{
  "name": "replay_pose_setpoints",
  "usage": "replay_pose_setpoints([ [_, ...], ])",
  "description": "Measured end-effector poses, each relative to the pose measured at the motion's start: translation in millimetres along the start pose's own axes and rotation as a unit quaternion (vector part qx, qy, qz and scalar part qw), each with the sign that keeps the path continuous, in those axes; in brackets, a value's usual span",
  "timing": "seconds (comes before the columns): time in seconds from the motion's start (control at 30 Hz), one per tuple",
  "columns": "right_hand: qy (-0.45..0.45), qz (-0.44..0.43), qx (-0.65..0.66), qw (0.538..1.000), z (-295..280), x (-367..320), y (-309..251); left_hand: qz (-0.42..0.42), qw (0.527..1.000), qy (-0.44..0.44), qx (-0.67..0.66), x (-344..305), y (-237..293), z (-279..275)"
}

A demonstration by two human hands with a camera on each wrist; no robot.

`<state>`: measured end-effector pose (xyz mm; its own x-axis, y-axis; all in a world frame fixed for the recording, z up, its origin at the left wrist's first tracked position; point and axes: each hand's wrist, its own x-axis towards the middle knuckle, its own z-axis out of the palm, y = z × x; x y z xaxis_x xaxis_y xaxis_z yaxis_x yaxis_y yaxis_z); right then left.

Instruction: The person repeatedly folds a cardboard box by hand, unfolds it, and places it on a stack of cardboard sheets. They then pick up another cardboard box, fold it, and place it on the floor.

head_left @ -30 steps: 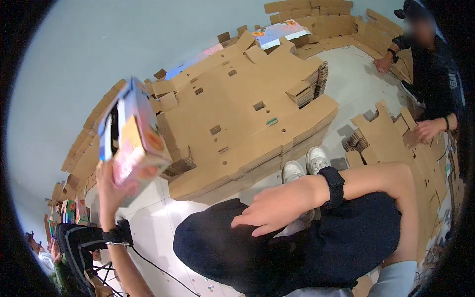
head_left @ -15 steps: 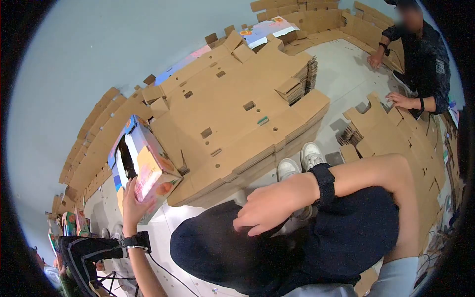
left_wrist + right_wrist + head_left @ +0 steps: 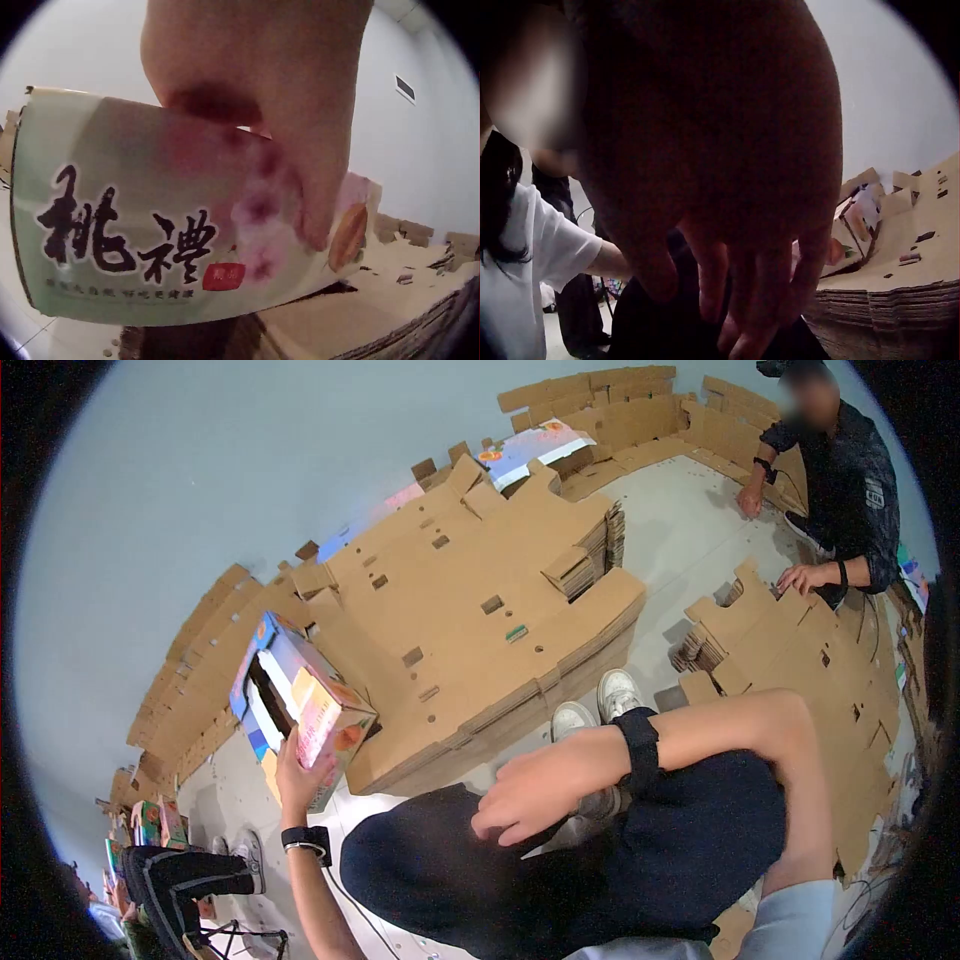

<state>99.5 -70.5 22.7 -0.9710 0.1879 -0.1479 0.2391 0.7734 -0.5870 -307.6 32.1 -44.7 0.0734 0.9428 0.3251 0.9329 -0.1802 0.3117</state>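
Observation:
In the head view my left hand (image 3: 297, 775) grips a printed carton (image 3: 322, 718) by its near upper edge. The carton is pink, blue and white with fruit pictures, and a dark slot runs along its top. It leans by the left end of a tall stack of flat cardboard sheets (image 3: 440, 650), overlapping the corner there. Seen from the left wrist, the thumb lies down the carton's pale green side (image 3: 135, 225), which bears large dark characters; the other fingers are mostly hidden. My right hand (image 3: 540, 785), fingers loosely bent, lies over the dark-clad knee (image 3: 420, 860) and holds nothing.
A second pile of cardboard sheets (image 3: 790, 670) lies to the right, where another person (image 3: 845, 490) crouches. More cardboard (image 3: 190, 660) lines the wall. At lower left are a seated person's dark trousers (image 3: 190, 880), a folding stool (image 3: 240, 938) and several upright printed cartons (image 3: 160, 822).
My left hand has brought the carton down and to the right, from the air at the left to beside the stack. My right hand stays over the knee. The head view has shifted slightly.

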Motion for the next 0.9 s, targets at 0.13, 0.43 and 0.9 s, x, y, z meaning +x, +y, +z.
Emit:
replay_pose_setpoints([
  [0.13,0.014,-0.012,0.03,0.999,1.7,-6.6,11.7,-0.029,0.998,-0.023,0.05,4.3,35.1,-20.6],
  [0.43,0.331,0.124,-0.054,0.934,-24.8,-88.4,68.0,0.023,0.993,0.05,-0.1,7.6,119.4,-42.7],
  [0.9,0.431,0.283,-0.102,0.851,-62.6,-151.3,128.0,0.323,0.927,-0.19,-0.031,78.5,304.0,72.9],
])
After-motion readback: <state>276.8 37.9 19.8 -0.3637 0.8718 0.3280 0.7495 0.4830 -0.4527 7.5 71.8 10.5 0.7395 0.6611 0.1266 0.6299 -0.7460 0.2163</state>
